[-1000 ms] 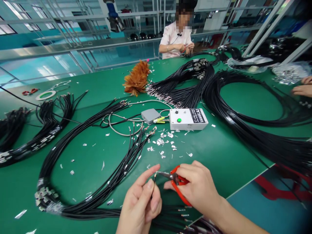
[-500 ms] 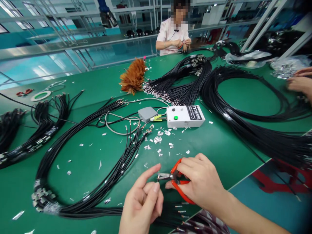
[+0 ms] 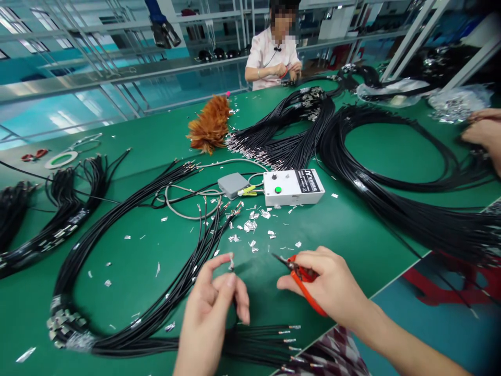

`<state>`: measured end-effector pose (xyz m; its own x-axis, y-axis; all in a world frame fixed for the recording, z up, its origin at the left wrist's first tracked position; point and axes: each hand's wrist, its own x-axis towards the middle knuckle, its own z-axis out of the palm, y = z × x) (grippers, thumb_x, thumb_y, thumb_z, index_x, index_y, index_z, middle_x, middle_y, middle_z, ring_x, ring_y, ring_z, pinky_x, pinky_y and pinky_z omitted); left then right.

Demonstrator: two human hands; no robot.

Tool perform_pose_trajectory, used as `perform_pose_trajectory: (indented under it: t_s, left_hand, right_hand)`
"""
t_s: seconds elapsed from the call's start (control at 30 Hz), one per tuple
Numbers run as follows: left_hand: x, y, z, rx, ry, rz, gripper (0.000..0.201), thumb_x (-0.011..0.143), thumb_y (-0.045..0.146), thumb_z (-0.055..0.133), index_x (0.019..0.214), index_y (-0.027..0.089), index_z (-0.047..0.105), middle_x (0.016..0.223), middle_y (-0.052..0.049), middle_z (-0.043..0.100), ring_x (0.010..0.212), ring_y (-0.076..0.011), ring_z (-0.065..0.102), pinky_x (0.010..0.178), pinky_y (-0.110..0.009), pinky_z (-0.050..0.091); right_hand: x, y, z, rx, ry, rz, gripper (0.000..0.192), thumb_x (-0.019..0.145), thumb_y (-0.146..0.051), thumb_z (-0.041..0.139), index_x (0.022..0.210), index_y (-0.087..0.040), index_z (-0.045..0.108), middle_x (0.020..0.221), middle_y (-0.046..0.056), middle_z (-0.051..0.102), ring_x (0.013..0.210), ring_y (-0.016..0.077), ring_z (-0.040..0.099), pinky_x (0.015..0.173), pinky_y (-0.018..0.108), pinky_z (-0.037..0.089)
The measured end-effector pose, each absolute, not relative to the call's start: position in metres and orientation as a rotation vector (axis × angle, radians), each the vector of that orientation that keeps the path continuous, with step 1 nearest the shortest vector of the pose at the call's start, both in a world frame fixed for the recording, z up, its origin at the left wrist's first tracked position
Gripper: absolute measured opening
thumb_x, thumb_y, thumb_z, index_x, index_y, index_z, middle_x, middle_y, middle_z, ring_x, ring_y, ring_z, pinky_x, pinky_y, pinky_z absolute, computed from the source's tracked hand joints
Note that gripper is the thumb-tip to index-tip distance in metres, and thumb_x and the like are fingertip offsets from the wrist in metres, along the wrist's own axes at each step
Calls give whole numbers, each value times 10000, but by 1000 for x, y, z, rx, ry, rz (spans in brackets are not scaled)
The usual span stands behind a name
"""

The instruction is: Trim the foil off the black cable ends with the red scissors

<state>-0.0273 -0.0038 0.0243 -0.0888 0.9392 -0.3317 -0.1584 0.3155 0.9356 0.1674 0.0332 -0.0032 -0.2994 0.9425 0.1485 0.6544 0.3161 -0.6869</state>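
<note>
My left hand (image 3: pixel 211 308) pinches a thin black cable between thumb and fingers. Its stripped, silvery tip (image 3: pixel 231 265) points up beside the raised index finger, and the rest is mostly hidden by the hand. To the right, my right hand (image 3: pixel 329 277) is wrapped round red-handled wire cutters (image 3: pixel 307 293). Their narrow dark jaws point left, apart from the cable tip; I cannot tell whether they are parted. Below both hands lies a row of black cables (image 3: pixel 258 334) with foil-covered ends, part of a looped bundle (image 3: pixel 64 271) on the green table (image 3: pixel 129 271).
A white box (image 3: pixel 282 197) with a green button stands ahead, wired to a grey pad (image 3: pixel 234 184). Foil scraps (image 3: pixel 250 225) litter the table. Large cable coils (image 3: pixel 352 172) lie right, a brown feather duster (image 3: pixel 209 125) beyond. A co-worker (image 3: pixel 270 60) sits opposite; another person's hands (image 3: pixel 485 133) show right.
The cutters have drawn back to the right, away from the cable tip. My left hand has shifted left and slightly up with the cable, and the view has turned a little.
</note>
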Motion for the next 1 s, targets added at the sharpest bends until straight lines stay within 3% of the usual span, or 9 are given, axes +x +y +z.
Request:
perform_pose_trajectory:
  t_s: [0.1, 0.23, 0.3, 0.4, 0.53, 0.6, 0.7, 0.87, 1.0]
  left_hand:
    - [-63, 30, 23, 773, 1407, 1292, 227, 769, 244, 682, 881, 88, 560, 791, -61, 610, 756, -123, 560, 678, -201, 448]
    - [-115, 83, 30, 702, 1516, 1576, 94, 786, 132, 566, 836, 111, 490, 758, 1, 516, 530, -54, 423, 465, -178, 358]
    - [-128, 97, 34, 749, 1611, 1664, 133, 793, 93, 544, 866, 124, 438, 718, 4, 503, 697, -105, 535, 698, -271, 475]
    - [-114, 85, 31, 1056, 1813, 1640, 246, 770, 127, 643, 958, 150, 487, 862, -3, 575, 921, -119, 509, 906, -257, 364]
    - [-52, 19, 5, 1609, 1499, 893, 92, 725, 159, 687, 813, 168, 660, 831, -27, 628, 796, -150, 548, 740, -243, 415]
    - [-23, -14, -11, 2027, 1267, 327, 174, 775, 51, 521, 852, 150, 641, 938, -85, 596, 872, -220, 521, 771, -346, 411]
    - [-2, -36, -25, 2202, 1334, 73, 248, 795, 3, 363, 834, 119, 579, 927, -123, 567, 814, -242, 474, 726, -403, 372]
    - [-8, -25, -7, 1657, 1374, 538, 138, 905, 184, 372, 794, 158, 450, 739, -29, 488, 690, -139, 452, 649, -256, 364]
    - [-12, -17, 9, 1412, 1475, 828, 122, 886, 285, 511, 911, 202, 597, 818, -18, 601, 749, -122, 561, 707, -208, 407]
  right_hand:
    - [175, 33, -9, -1562, -2003, 823, 504, 741, -571, 637, 541, -154, 437, 519, -16, 458, 555, 115, 348, 552, 246, 290]
    - [181, 29, -17, -1661, -1909, 1000, 543, 742, -626, 592, 556, -151, 405, 553, -3, 413, 580, 120, 325, 564, 252, 290]
    - [183, 28, -21, -1693, -1816, 1148, 569, 740, -639, 577, 567, -145, 354, 567, -7, 336, 579, 110, 279, 539, 243, 261]
    - [185, 26, -24, -1705, -1702, 1301, 544, 749, -631, 568, 602, -145, 373, 613, -7, 301, 592, 104, 262, 535, 234, 262]
    - [184, 27, -25, -1647, -1619, 1328, 438, 772, -560, 589, 679, -139, 513, 650, 0, 423, 623, 110, 367, 578, 232, 325]
    - [181, 28, -23, -1571, -1590, 1328, 371, 784, -495, 606, 710, -137, 545, 690, 7, 493, 649, 112, 424, 610, 227, 357]
    - [176, 28, -21, -1483, -1540, 1387, 285, 790, -422, 623, 774, -142, 574, 743, 11, 551, 678, 110, 478, 648, 220, 392]
    - [170, 20, -23, -1321, -1268, 1640, 302, 791, -421, 630, 877, -134, 589, 831, 52, 601, 737, 130, 538, 675, 243, 428]
    - [163, 15, -17, -1067, -1128, 1782, 218, 777, -310, 664, 878, -143, 566, 933, 60, 619, 833, 131, 575, 772, 245, 443]
